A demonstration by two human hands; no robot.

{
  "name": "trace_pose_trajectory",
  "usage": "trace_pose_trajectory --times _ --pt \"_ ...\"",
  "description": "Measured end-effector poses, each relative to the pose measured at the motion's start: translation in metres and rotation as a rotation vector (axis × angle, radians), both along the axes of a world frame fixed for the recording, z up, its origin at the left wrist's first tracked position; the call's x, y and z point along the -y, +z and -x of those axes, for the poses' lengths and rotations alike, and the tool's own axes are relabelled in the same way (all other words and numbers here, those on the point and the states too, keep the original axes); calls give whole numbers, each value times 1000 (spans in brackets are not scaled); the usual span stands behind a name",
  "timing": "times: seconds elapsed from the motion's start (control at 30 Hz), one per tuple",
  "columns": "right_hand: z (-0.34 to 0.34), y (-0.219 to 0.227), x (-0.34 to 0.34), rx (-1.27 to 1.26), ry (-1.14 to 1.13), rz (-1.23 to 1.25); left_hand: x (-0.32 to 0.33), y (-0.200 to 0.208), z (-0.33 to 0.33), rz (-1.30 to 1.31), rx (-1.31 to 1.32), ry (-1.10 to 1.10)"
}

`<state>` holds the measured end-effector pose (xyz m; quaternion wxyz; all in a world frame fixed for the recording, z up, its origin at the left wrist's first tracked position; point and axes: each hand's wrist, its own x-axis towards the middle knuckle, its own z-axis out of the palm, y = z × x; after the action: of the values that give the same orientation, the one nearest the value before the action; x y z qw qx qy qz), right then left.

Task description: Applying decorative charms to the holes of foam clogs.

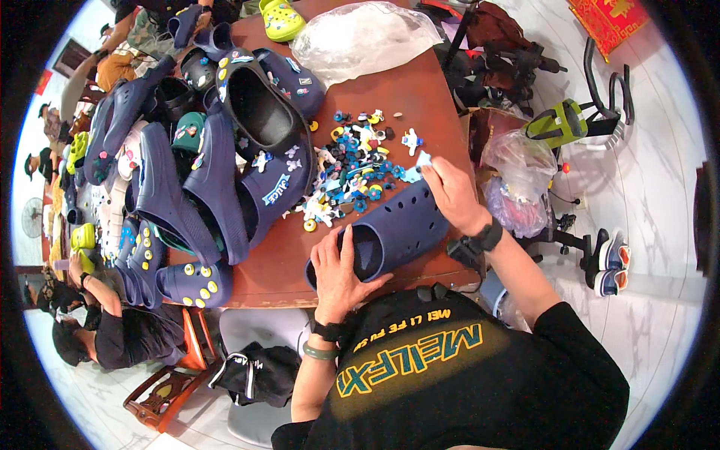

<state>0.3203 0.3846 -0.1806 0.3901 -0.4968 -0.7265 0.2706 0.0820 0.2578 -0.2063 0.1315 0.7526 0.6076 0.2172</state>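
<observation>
And here's the rubbery navy-blue clog with round holes (411, 222), at the near edge of the reddish-brown tabletop (424, 94), toe aimed at two o'clock, holes dotting its rounded top, its wide, dark foot opening facing up at the heel end. The left hand (341, 270) is right on it, partly curled, fingers over the opening and thumb out along the side, gripping it. The right hand (448, 196), by the toe, is closed to a pinch on a small, flat light-blue piece (418, 167). Just off the clog, at eleven o'clock, a scattered pile of small multicoloured charms (356, 169) in blue, white, yellow and black! Over at ten, heaped navy-blue clogs (169, 199), several studded with charms. Now the containers: at twelve o'clock, a crumpled translucent plastic bag (367, 37), its contents impossible to make out; and between two and three, beyond the tabletop's edge, a clear plastic bag with pinkish-purple contents (517, 184), just what they are too unclear to tell.
</observation>
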Motion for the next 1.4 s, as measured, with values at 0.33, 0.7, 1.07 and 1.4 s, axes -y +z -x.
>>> trace_pose_trajectory --times 0.33,0.7,1.07,1.4 --pt "25 -38 -46 316 232 81 -1 5 0 4 44 -8" --pt "-25 -52 -93 214 -108 29 -3 7 1 11 63 -13" --pt "-31 -67 -95 349 196 104 -1 5 1 22 68 -8" --pt "-15 -9 -40 331 379 -285 -2 6 0 19 59 -3"
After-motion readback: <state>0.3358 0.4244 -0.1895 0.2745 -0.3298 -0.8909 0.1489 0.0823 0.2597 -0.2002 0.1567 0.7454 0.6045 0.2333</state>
